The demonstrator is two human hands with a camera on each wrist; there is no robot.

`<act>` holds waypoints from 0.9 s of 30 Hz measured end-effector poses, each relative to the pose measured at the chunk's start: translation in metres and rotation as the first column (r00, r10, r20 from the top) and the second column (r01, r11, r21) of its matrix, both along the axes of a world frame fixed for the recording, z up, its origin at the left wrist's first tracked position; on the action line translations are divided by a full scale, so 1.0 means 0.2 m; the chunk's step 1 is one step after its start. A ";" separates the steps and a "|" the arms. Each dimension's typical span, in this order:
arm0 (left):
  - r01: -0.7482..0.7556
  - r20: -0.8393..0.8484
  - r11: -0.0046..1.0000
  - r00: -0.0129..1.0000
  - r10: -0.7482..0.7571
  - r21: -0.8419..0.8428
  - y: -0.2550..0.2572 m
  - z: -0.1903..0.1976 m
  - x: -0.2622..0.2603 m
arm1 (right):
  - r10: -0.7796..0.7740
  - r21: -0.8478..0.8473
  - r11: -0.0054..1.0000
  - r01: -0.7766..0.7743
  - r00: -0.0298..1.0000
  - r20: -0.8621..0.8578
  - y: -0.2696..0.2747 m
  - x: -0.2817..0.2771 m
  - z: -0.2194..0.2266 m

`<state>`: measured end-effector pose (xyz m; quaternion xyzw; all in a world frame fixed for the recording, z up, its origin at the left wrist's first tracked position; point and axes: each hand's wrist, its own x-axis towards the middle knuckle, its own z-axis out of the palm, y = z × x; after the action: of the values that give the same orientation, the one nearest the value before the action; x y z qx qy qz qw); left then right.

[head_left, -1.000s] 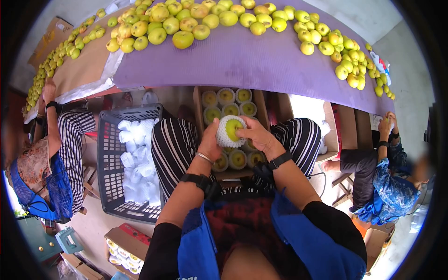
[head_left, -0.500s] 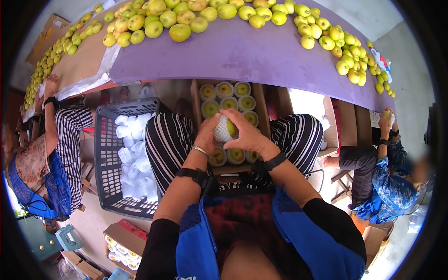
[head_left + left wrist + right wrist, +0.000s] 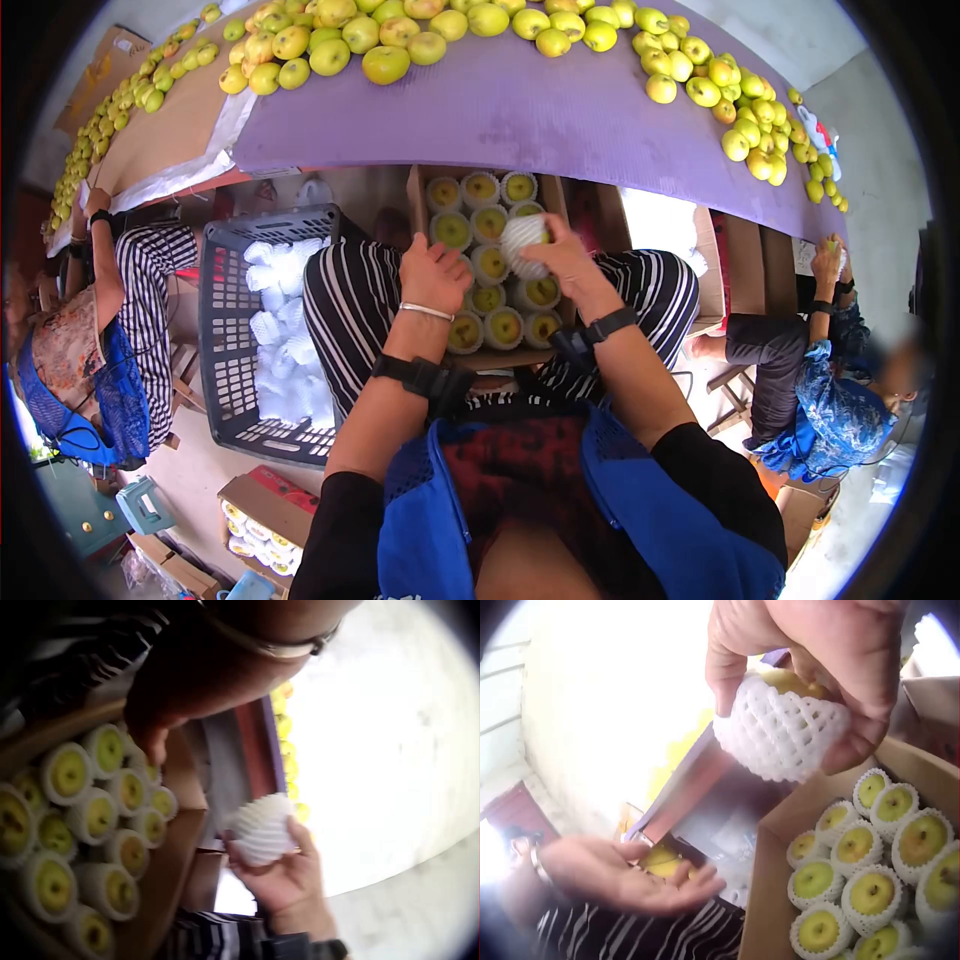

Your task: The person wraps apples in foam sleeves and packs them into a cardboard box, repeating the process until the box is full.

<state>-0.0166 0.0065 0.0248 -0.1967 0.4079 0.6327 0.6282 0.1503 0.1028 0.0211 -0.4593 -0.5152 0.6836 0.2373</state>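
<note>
In the head view my right hand (image 3: pixel 568 262) grips an apple in a white foam net (image 3: pixel 521 246), held over the right side of a cardboard box (image 3: pixel 756 900). The right wrist view shows thumb and fingers round the netted apple, its yellow-green skin bare at the top. My left hand (image 3: pixel 434 276) is apart from it, at the box's left side, holding nothing. Its fingers are loosely bent, palm turned up in the right wrist view. Inside the box, netted apples (image 3: pixel 872 893) stand in rows, stem ends up.
A dark plastic crate (image 3: pixel 222 375) of white foam nets (image 3: pixel 290 350) stands on the left. Ahead is a purple-covered table (image 3: pixel 430 125) with many loose apples (image 3: pixel 386 64) along its far side. People sit at both sides. Another box (image 3: pixel 265 510) of netted apples lies at lower left.
Both hands were round the netted apple. The left hand has let go and drawn left, while the right hand has carried the apple right and forward over the box.
</note>
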 end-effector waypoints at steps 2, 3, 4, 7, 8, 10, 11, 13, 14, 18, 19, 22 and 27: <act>-0.071 -0.207 0.979 0.978 0.030 -0.191 0.05 0.01 0.06 | 0.096 0.074 0.991 -0.114 0.974 0.206 -0.02 -0.03 -0.12; -0.067 -0.205 0.980 0.978 0.027 -0.189 0.05 -0.09 0.08 | 0.124 0.062 0.987 -0.149 0.946 0.300 -0.02 -0.04 -0.24; -0.017 -0.211 0.955 0.976 -0.048 -0.296 0.04 -0.29 0.11 | 0.152 0.045 0.982 -0.184 0.908 0.390 -0.01 -0.05 -0.30; 0.253 -0.360 0.864 0.831 -0.424 -0.436 -0.03 -0.60 0.21 | 0.112 -0.085 0.993 -0.087 0.924 0.365 0.02 -0.05 -0.32; 0.445 -0.479 0.746 0.577 -0.662 -0.496 -0.05 -0.68 0.25 | 0.115 -0.093 0.992 -0.087 0.922 0.369 0.04 -0.05 -0.32; 0.632 -0.567 0.380 -0.116 -0.815 -0.675 -0.07 -0.73 0.32 | 0.166 -0.285 0.956 -0.075 0.936 0.311 0.08 -0.05 -0.28; 0.631 -0.568 0.386 -0.106 -0.816 -0.673 -0.07 -0.75 0.34 | 0.174 -0.285 0.955 -0.082 0.933 0.315 0.08 -0.05 -0.27; 0.614 -0.663 0.252 -0.698 -0.270 -0.748 -0.05 -0.77 0.37 | 0.248 -0.285 0.947 -0.149 0.903 0.351 0.09 -0.06 -0.26; 0.615 -0.666 0.256 -0.693 -0.276 -0.746 -0.05 -0.82 0.41 | 0.255 -0.286 0.946 -0.155 0.900 0.354 0.08 -0.05 -0.29; 0.576 -0.571 -0.021 -0.814 -0.108 -0.817 -0.08 -0.77 0.48 | 0.270 -0.322 0.936 -0.142 0.875 0.401 0.05 -0.05 -0.36; 0.603 -0.596 -0.011 -0.791 -0.137 -0.798 -0.08 -0.68 0.47 | 0.323 -0.357 0.917 -0.179 0.858 0.400 0.04 -0.06 -0.35; 0.589 -0.605 0.140 -0.773 -0.189 -0.796 -0.14 -0.65 0.47 | 0.469 -0.373 0.864 -0.338 0.809 0.354 -0.01 -0.09 -0.31; 0.691 -0.612 -0.133 -0.700 -0.369 -0.710 -0.13 -0.55 0.47 | 0.646 -0.562 0.746 -0.356 0.589 0.485 -0.03 -0.18 -0.46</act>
<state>0.0767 -0.0191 -0.0856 0.6716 0.5461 -0.0686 0.4960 0.1137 0.0975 -0.0703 -0.5370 -0.5201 0.6081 -0.2671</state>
